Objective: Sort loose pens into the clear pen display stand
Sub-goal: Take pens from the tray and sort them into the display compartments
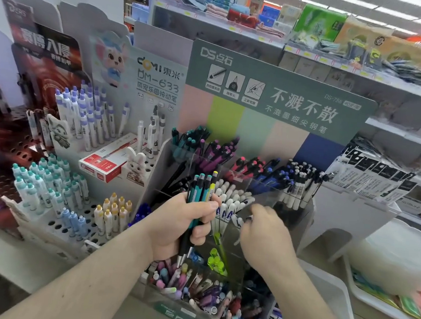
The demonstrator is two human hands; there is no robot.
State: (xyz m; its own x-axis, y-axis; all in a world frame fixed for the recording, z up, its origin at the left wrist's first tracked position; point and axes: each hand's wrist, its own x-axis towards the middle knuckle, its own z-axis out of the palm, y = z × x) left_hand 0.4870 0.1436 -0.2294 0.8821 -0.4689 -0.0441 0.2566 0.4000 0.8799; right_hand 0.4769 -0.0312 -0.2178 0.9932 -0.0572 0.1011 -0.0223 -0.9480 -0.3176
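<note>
My left hand [186, 223] grips a bundle of loose pens [203, 189], teal ones and one yellow, upright with their tips pointing down. It hovers over the middle of the clear pen display stand [260, 186]. My right hand [262, 229] reaches into a middle compartment beside white-capped pens [229, 198], fingers curled; what they pinch is hidden. The stand's back rows hold teal, purple, red, blue and white pens. Its front compartments [209, 292] hold mixed pastel and dark pens, plus a lime-green one [218, 260].
A white perforated rack [55, 225] with teal, blue and yellow-capped pens stands to the left, with a red box [108, 161] and rabbit figure behind it. A green header card [279, 99] rises behind the stand. White trays [382, 268] sit to the right.
</note>
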